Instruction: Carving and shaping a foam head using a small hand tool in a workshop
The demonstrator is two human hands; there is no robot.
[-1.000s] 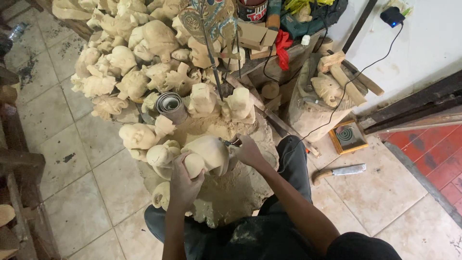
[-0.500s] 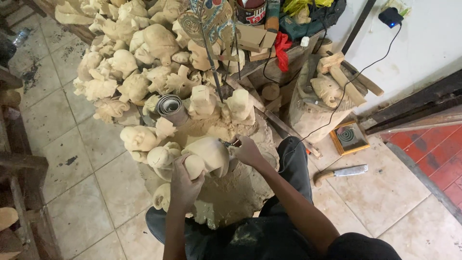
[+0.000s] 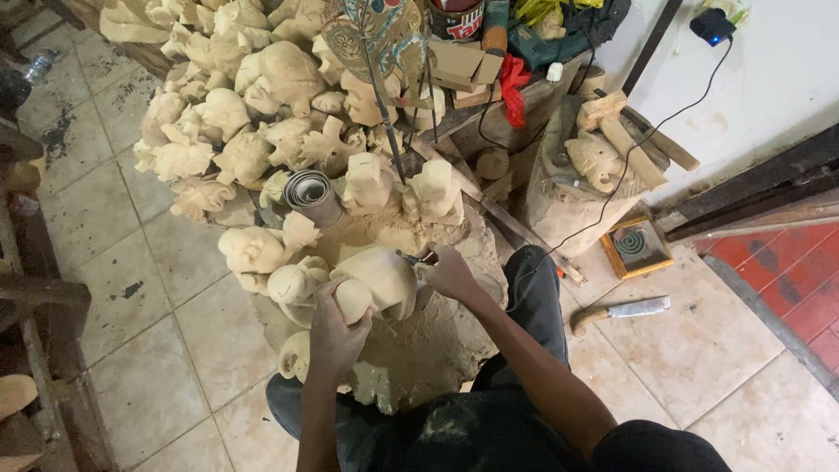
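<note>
Person is sitting on the tiled floor (image 3: 175, 350) at a wood block (image 3: 419, 350) serving as the work surface. Left hand (image 3: 335, 336) is gripping a pale wooden carving (image 3: 380, 281), its grip clamped on the near end, steadying it on the block. Right hand (image 3: 450, 273) is closing its grip on a small tool (image 3: 418, 258) whose tip is touching the carving's far side; tool mostly hidden. A heap of similar carvings (image 3: 245, 131) is lying just beyond. A roll of sandpaper (image 3: 310, 194) is standing near the heap. A knife (image 3: 622, 310) is lying on the floor, well apart to the right.
</note>
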